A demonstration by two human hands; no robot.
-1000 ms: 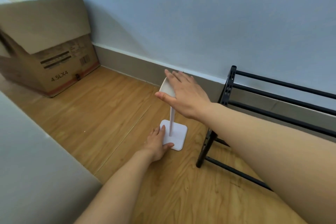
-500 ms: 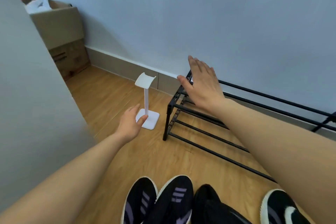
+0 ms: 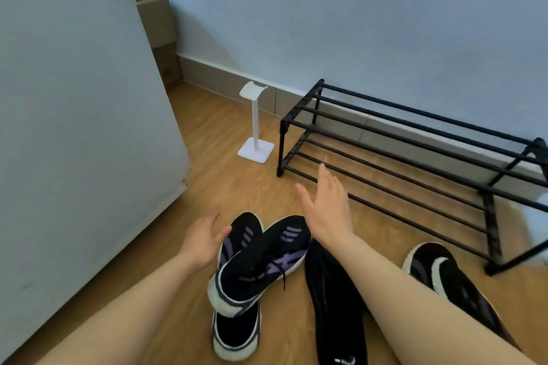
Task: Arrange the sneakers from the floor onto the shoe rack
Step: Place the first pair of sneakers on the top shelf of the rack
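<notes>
Left hand [image 3: 201,241]: my fingers spread wide, holding nothing – just beside the sneakers [image 3: 255,258].
Right hand [image 3: 327,210]: flat and wide, above the floor [image 3: 225,187].
Rack [image 3: 415,151]: bare – sneakers lie before it.

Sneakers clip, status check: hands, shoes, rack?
Left hand open, at the purple-striped sneakers. Right hand open, above the floor. All sneakers on the floor; rack bare. White stand beside the rack, not blocking.
</notes>
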